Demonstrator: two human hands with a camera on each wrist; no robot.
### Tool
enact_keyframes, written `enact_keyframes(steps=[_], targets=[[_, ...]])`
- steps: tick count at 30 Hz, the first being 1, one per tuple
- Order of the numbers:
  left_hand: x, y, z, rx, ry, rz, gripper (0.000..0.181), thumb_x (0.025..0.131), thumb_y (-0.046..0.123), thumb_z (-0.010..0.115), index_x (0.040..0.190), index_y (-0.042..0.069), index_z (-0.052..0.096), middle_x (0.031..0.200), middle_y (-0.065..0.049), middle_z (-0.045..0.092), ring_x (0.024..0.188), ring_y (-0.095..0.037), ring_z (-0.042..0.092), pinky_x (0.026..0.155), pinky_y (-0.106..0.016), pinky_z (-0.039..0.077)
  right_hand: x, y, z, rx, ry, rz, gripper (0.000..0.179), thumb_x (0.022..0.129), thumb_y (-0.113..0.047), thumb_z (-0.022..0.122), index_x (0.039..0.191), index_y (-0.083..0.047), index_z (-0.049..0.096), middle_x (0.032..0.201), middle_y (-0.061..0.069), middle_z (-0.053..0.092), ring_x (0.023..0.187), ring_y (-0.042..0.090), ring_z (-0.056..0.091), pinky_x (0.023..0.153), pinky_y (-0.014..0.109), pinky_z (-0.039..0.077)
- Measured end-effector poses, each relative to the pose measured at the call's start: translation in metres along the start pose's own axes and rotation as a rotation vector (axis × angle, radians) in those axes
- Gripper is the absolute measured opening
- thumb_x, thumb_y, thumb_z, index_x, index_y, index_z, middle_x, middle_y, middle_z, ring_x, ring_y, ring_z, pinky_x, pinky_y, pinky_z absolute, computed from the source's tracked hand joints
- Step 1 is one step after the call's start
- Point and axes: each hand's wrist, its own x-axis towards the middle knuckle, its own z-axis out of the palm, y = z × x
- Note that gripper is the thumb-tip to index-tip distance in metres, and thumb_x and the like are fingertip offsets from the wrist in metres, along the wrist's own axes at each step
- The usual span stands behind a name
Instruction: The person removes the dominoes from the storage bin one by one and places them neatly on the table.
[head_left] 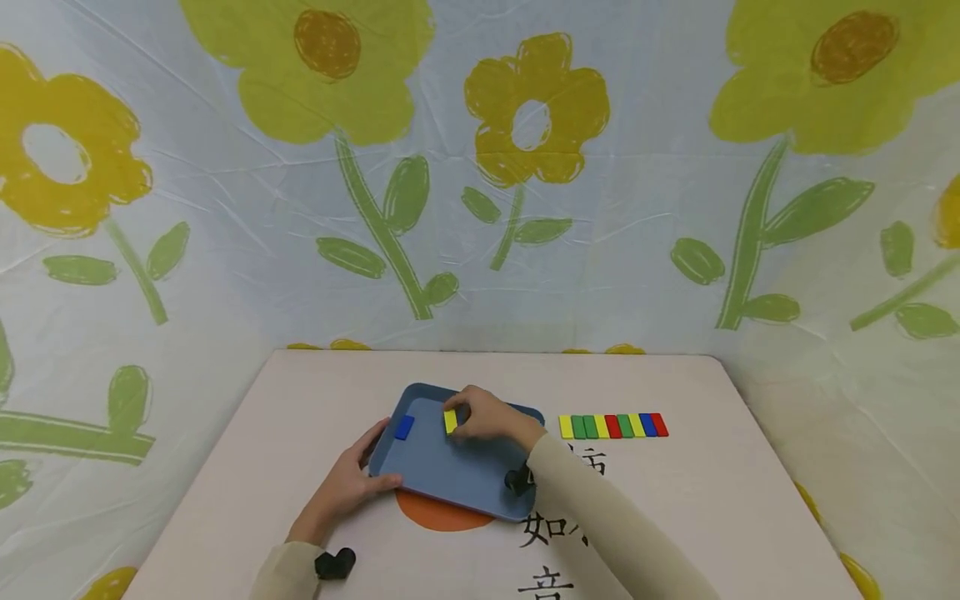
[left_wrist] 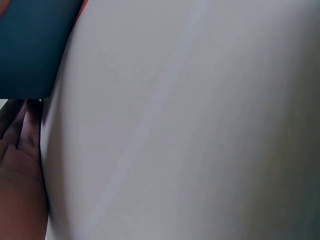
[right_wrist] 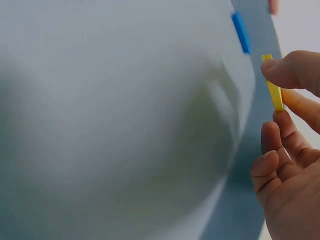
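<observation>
A blue-grey tray [head_left: 435,468] is tilted slightly on the table. My left hand [head_left: 347,482] grips its left side, with the thumb along the near rim. In the left wrist view the fingers of this hand [left_wrist: 22,135] reach beneath the tray's edge. Over the tray my right hand [head_left: 489,417] pinches a yellow tile [head_left: 451,421] between thumb and fingers; the right wrist view shows the same yellow tile [right_wrist: 274,94] edge-on. Flat in the tray's left part lies a blue tile [head_left: 404,427].
Right of the tray a row of several coloured tiles [head_left: 613,426] lies side by side. Black written characters [head_left: 546,583] mark the pale table [head_left: 675,517], partly covered by my right sleeve. An orange round patch [head_left: 442,512] shows under the tray. A flowered cloth [head_left: 600,283] hangs behind.
</observation>
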Motion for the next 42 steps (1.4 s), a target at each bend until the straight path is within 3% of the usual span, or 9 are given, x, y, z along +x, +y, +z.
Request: enact_keyframes(steps=[5,15,21,27,33,42], targets=[[0.001,0.0,-0.001,0.01,0.006,0.01,0.1,0.081,0.031,0.087,0.163,0.021,0.03,0.168,-0.014,0.032,0.148,-0.044,0.041,0.118,-0.066,0.033,-0.012,0.014,-0.021,0.032,0.056,0.0,0.048,0.089,-0.013,0.077,0.134,-0.003,0.066,0.128,0.013,0.064,0.097,0.021,0.062,0.082,0.036,0.055],[0.001,-0.003,0.001,-0.006,0.007,0.02,0.1,0.081,0.028,0.087,0.163,0.021,0.03,0.167,-0.015,0.032,0.147,-0.045,0.041,0.117,-0.067,0.033,-0.039,0.042,-0.052,0.075,0.132,0.114,0.051,0.087,-0.015,0.077,0.135,-0.004,0.066,0.132,0.013,0.062,0.104,0.025,0.061,0.079,0.036,0.055],[-0.001,-0.001,0.003,-0.021,-0.008,0.005,0.099,0.082,0.027,0.086,0.163,0.021,0.03,0.168,-0.015,0.031,0.148,-0.045,0.04,0.118,-0.066,0.032,-0.077,0.067,-0.07,0.089,0.162,0.17,0.053,0.089,-0.019,0.076,0.138,-0.004,0.063,0.138,0.014,0.059,0.108,0.026,0.06,0.081,0.037,0.056],[-0.001,-0.003,0.0,-0.022,-0.001,0.0,0.1,0.082,0.028,0.087,0.163,0.022,0.029,0.169,-0.014,0.03,0.15,-0.043,0.037,0.12,-0.064,0.031,-0.118,0.093,-0.09,0.121,0.211,0.247,0.052,0.09,-0.014,0.074,0.139,-0.001,0.061,0.14,0.018,0.058,0.108,0.029,0.057,0.079,0.035,0.055],[-0.001,-0.003,-0.001,-0.027,0.0,0.022,0.1,0.082,0.025,0.087,0.164,0.021,0.029,0.168,-0.014,0.031,0.149,-0.043,0.039,0.119,-0.062,0.032,-0.152,0.119,-0.091,0.109,0.247,0.314,0.049,0.089,-0.014,0.074,0.135,-0.001,0.064,0.136,0.019,0.059,0.103,0.027,0.057,0.077,0.034,0.052],[-0.001,-0.003,0.0,-0.008,0.002,0.011,0.101,0.081,0.027,0.088,0.163,0.021,0.03,0.167,-0.014,0.033,0.147,-0.039,0.044,0.118,-0.062,0.034,-0.192,0.139,-0.098,0.137,0.313,0.358,0.049,0.086,-0.009,0.075,0.133,-0.001,0.064,0.13,0.019,0.062,0.097,0.025,0.055,0.073,0.033,0.048]])
